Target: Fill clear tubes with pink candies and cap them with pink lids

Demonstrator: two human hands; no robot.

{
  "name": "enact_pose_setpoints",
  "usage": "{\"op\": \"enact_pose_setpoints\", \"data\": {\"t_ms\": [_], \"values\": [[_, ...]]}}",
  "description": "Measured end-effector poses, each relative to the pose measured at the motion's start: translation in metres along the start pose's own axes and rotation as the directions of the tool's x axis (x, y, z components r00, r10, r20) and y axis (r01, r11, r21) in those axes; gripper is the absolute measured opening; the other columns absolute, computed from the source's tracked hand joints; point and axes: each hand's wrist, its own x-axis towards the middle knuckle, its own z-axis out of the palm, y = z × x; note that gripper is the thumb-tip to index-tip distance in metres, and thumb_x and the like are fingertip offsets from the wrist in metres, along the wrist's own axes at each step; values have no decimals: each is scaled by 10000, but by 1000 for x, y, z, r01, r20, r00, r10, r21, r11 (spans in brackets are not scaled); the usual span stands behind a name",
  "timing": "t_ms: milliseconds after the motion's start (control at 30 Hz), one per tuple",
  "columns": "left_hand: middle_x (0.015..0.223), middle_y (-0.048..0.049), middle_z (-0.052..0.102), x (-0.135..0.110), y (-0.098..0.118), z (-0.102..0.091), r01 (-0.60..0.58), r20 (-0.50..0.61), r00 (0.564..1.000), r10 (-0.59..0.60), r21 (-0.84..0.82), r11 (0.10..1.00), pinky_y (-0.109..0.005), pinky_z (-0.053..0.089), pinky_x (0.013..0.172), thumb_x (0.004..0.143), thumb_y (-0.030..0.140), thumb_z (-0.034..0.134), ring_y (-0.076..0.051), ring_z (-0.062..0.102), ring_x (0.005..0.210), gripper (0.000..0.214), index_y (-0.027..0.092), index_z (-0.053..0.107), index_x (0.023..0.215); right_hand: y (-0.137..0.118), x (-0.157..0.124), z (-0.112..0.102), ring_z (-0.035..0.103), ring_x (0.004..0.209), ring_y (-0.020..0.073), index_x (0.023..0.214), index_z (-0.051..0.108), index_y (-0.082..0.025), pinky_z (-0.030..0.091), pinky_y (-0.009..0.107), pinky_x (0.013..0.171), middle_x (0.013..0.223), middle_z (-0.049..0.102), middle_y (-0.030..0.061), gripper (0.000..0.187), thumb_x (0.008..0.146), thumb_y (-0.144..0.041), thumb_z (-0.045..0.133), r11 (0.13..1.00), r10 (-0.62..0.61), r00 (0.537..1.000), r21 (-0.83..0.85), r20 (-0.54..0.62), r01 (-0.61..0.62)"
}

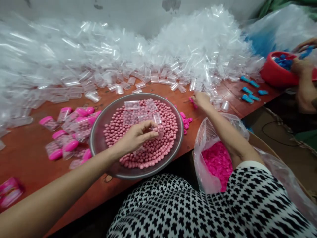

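Observation:
A round metal tray [97, 140] holds a layer of pink candies [162, 138] and a few clear plastic containers [132, 105]. My left hand [135, 137] hovers over the candies with its fingers pinched on a clear container [158, 127] that is partly filled. My right hand [201, 100] reaches past the tray to the table, fingers closed on a pink cap [192, 100]. More loose pink caps [185, 121] lie just right of the tray.
Filled containers with pink caps [69, 132] lie left of the tray. A huge heap of clear empty containers [138, 56] covers the back. A bag of pink caps [218, 162] sits by my lap. Another person's hand [300, 66] is at a red bowl [274, 74]; blue-capped containers [250, 91] lie nearby.

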Motion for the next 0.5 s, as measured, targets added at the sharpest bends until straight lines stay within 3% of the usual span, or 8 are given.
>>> {"op": "enact_pose_setpoints", "data": {"t_ms": [67,167,267,400,500], "values": [[836,-5,650,-6,1,-2,5,-43,999,-15,-217,976,-264,519,721,818,330,688,-130,631,756,219,164,582,915,-5,6,3,664,1067,347,1062,738,-101,510,433,848,1115,715,237,341,922,-322,520,998,-7,999,-55,45,10],[815,-2,640,-9,-2,-3,-24,-73,997,-1,-341,940,-244,517,706,785,285,741,-111,616,735,234,154,587,903,-6,11,5,666,1034,363,1032,751,-119,518,454,829,1110,719,220,311,907,-347,581,991,-54,995,-119,86,64],[863,-13,656,-6,-6,-1,-93,-113,992,53,-387,917,-251,531,743,779,256,749,-117,634,789,227,153,604,919,-5,10,7,668,999,366,972,754,-126,519,455,809,1075,722,207,272,852,-350,656,979,-101,990,-166,103,117],[926,-37,686,-3,-10,1,-88,-56,996,73,-389,917,-269,537,796,798,236,730,-127,652,849,243,146,649,1008,-2,2,8,661,1001,347,874,735,-136,508,414,813,994,730,175,184,787,-293,697,963,-152,983,-208,103,171],[927,-30,685,-4,-10,-1,-94,-112,992,51,-418,903,-253,535,772,791,256,751,-117,646,830,283,149,665,1039,-1,-7,6,671,920,309,784,690,-154,509,406,795,878,724,130,168,796,-320,666,980,-183,983,-82,12,183]]}}
